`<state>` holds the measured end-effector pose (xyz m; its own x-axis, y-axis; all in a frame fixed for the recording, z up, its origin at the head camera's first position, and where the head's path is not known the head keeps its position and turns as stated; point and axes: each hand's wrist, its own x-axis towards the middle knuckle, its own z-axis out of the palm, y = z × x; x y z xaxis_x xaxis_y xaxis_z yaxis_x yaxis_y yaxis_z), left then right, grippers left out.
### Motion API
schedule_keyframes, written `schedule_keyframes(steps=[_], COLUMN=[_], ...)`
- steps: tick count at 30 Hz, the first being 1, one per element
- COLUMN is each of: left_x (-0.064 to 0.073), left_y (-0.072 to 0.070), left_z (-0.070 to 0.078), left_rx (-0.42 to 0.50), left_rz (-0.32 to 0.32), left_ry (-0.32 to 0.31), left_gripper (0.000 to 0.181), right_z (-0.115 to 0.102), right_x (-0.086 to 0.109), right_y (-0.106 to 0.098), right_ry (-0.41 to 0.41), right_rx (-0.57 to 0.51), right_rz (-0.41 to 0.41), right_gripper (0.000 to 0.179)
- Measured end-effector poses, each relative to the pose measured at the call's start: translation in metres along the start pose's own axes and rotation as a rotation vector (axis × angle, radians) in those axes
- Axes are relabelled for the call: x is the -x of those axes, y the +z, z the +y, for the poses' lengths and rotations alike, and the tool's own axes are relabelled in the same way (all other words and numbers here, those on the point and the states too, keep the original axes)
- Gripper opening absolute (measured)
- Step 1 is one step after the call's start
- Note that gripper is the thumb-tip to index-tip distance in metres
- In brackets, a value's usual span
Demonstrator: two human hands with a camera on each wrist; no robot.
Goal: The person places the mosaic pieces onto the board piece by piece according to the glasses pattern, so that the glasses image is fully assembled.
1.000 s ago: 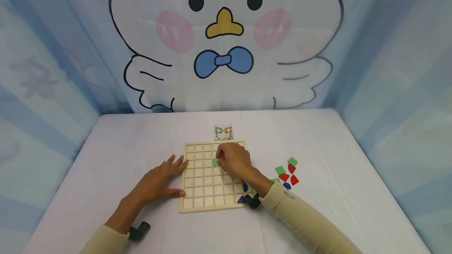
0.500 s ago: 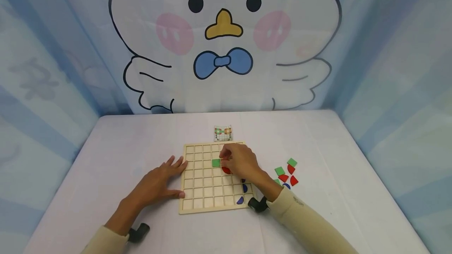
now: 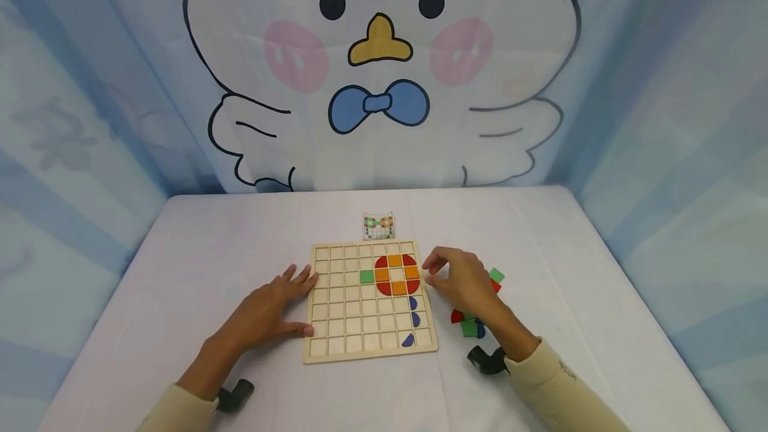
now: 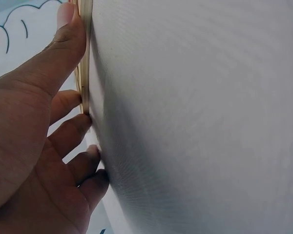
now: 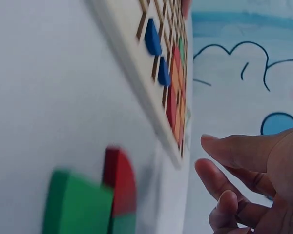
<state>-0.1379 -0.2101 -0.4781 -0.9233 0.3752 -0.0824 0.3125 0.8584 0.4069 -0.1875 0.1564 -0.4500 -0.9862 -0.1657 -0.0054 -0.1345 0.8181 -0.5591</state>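
A square wooden grid board (image 3: 336, 331) lies on the table. My left hand (image 3: 271, 309) rests at its left edge, fingers spread and straight; the left wrist view shows the thumb (image 4: 68, 53) touching the rim. Just off the board's right edge, my right hand (image 3: 463, 283) hovers with nothing in it. In the right wrist view its thumb and index finger stand apart. Red quarter-round tiles (image 3: 382, 262) and orange squares (image 3: 395, 261) form a ring in the upper right cells. One green square (image 3: 367, 277) sits left of the ring. Blue half-round tiles (image 3: 416, 319) lie below it.
A small pattern card (image 3: 379, 226) lies behind the board. Loose green squares (image 3: 470, 329), red tiles (image 3: 458, 316) and blue tiles (image 3: 481, 331) lie right of the board, partly hidden by my right hand and forearm. A curtain with a cartoon bird (image 3: 381, 45) hangs behind the table.
My right hand has moved right, off the board to beside its right edge, uncovering the red and orange ring. The left hand has stayed at the board's left edge.
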Motion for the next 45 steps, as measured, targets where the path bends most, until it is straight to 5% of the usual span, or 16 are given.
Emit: schedule_keyframes(steps=[12, 21, 35, 45], left_x=[0.001, 0.000, 0.000, 0.002], left_y=[-0.002, -0.002, -0.001, -0.002], left_z=[-0.001, 0.000, 0.002, 0.003], left_rx=[0.012, 0.020, 0.024, 0.019], left_rz=[0.013, 0.016, 0.008, 0.006], left_ry=[0.010, 0.017, -0.002, -0.001], left_gripper=[0.104, 0.103, 0.104, 0.104], right_z=[0.050, 0.069, 0.064, 0.032], right_x=[0.021, 0.030, 0.024, 0.012], right_y=[-0.030, -0.042, -0.034, -0.019], right_ry=[0.084, 0.080, 0.046, 0.027], right_rx=[0.073, 0.114, 0.109, 0.018], right_rz=[0.036, -0.028, -0.051, 0.006], right_gripper=[0.021, 0.023, 0.017, 0.016])
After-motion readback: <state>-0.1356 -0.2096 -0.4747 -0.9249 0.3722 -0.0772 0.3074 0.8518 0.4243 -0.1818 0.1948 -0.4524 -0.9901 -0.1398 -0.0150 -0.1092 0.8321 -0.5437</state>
